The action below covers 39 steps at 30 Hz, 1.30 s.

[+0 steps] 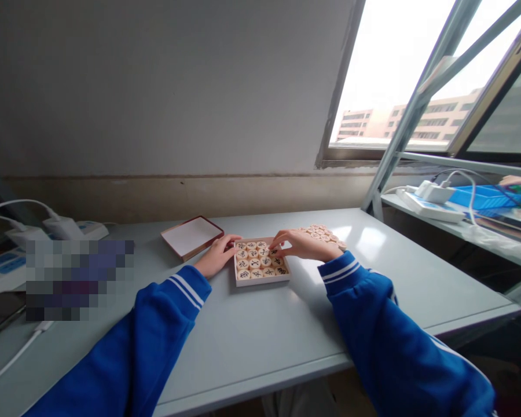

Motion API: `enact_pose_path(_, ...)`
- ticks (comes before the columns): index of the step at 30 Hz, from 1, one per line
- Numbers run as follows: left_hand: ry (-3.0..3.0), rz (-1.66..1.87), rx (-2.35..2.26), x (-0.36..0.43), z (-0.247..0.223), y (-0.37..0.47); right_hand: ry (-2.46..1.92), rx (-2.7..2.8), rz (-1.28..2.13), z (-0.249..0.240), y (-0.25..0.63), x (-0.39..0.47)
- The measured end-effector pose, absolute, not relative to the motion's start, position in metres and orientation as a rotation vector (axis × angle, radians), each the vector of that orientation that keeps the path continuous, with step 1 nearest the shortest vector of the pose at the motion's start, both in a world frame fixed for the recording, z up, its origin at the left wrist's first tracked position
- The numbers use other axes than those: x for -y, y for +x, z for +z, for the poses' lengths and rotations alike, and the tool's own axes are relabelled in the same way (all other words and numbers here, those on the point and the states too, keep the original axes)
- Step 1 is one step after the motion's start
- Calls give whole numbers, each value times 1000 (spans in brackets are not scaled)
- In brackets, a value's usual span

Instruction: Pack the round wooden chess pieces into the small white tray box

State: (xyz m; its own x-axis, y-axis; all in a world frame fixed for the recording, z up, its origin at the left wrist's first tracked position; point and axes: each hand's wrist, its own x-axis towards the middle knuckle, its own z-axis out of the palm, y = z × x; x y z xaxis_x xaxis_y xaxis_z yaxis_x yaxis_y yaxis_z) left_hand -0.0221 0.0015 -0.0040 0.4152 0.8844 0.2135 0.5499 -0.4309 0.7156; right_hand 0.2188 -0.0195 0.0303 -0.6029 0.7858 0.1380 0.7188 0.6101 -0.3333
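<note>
A shallow white box point(263, 281) on the desk holds rows of round wooden pieces point(255, 263) with dark characters. My left hand point(217, 255) rests at the box's left edge, fingers bent against its upper left corner. Over the upper right of the box, my right hand point(303, 244) has its fingertips closed down on a piece, which the fingers partly hide. More round pieces point(319, 233) with reddish marks lie grouped behind my right hand. The box lid point(193, 234), white inside with a dark red rim, sits behind my left hand.
Power strips with white plugs point(65, 227) and cables stand at the left, near a pixelated patch. A metal frame point(410, 116) rises at the right. Beyond it, a shelf carries another power strip point(432, 205) and a blue basket point(486, 197), with part of another person's hand nearby.
</note>
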Motion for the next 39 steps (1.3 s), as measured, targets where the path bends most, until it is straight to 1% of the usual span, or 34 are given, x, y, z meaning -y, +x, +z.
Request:
enact_pose_path(14, 2119, 818, -1200, -3, -7, -22, -1353, 2406, 216, 34, 217, 20)
enact_pose_path(20, 2123, 802, -1183, -4, -8, -22, -1585, 2160, 251, 44, 247, 14)
enact_pose_path(22, 2125, 809, -1188, -4, -8, -22, -1717, 2168, 149, 42, 259, 12)
enact_pose_path(24, 2125, 812, -1190, -3, -8, -23, -1838, 2168, -54, 39, 268, 11)
enact_pose_path(26, 2128, 809, -1194, -3, -8, -23, -1864, 2168, -198, 36, 271, 11)
enact_pose_path(27, 2129, 805, -1198, -3, -7, -23, -1849, 2181, -211, 35, 271, 10)
enact_pose_path(33, 2128, 799, -1205, -2, -5, -23, -1754, 2305, -37, 34, 261, 10)
enact_pose_path(39, 2131, 784, -1207, -1, -5, -22, -1809, 2257, -62, 34, 257, 11)
